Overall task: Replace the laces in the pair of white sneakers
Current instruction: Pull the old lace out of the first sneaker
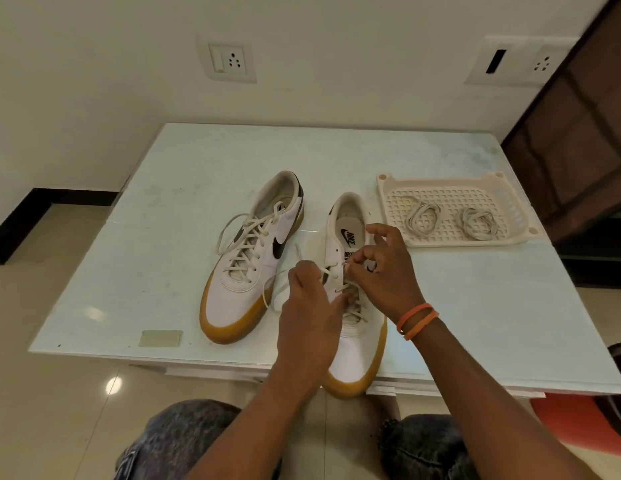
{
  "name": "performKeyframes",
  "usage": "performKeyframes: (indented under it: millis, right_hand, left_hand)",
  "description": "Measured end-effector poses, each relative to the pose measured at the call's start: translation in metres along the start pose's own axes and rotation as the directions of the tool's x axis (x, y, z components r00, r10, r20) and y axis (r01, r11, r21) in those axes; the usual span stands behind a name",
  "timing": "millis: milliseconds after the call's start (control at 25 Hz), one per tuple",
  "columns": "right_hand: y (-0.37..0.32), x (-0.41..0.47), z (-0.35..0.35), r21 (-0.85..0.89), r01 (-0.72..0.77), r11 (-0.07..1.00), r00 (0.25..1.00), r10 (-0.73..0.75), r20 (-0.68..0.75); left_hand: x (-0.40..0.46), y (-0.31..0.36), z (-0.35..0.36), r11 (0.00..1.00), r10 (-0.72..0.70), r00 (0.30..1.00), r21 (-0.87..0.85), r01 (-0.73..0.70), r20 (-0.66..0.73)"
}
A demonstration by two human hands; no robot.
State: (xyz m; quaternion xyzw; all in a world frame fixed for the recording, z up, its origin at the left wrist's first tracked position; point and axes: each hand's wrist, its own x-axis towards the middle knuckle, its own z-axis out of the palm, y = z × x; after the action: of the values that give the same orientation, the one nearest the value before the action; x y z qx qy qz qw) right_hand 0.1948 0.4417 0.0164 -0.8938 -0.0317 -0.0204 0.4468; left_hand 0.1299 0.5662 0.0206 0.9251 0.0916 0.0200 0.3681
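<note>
Fingers (350,263) of my right hand (385,271) pinch the lace (331,271) at the near shoe (354,355); my left hand (307,299) grips its other end. Second shoe (253,258) sits laced beside it on the tabletop (163,237), spare laces (421,214) in the tray (510,202).

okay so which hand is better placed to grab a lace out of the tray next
The right hand. The tray with its two coiled laces sits on the table's right side, just beyond that hand. The left hand is on the far side of the shoe and would have to cross over it.
</note>
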Motion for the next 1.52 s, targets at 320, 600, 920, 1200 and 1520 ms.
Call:
performKeyframes:
  millis: [320, 600, 920, 1200, 1520]
  right_hand:
    - [0.008, -0.034, -0.012, 0.671, -0.246, 0.700, 0.905, 0.414, -0.099]
    - [-0.002, -0.029, 0.004, -0.333, 0.092, 0.938, 0.979, -0.146, -0.139]
    - [0.002, -0.030, -0.025, 0.488, -0.268, 0.830, 0.919, 0.373, -0.129]
    - [0.015, -0.047, -0.029, 0.113, -0.202, 0.973, 0.947, 0.224, -0.229]
    - [0.010, -0.027, -0.001, -0.372, 0.053, 0.927, 0.972, -0.133, -0.193]
  left_hand:
    - [-0.013, 0.001, 0.000, 0.999, 0.036, 0.999, 0.029, -0.036, 0.023]
    - [0.000, -0.007, 0.003, 1.000, -0.001, 0.999, 0.013, 0.000, 0.051]
    - [-0.002, -0.002, 0.009, 0.997, 0.009, 0.998, 0.081, -0.014, 0.061]
    - [-0.001, -0.004, 0.008, 0.997, 0.038, 0.998, 0.060, -0.041, 0.050]
    - [0.002, 0.006, 0.014, 0.996, 0.002, 0.999, 0.094, -0.006, 0.038]
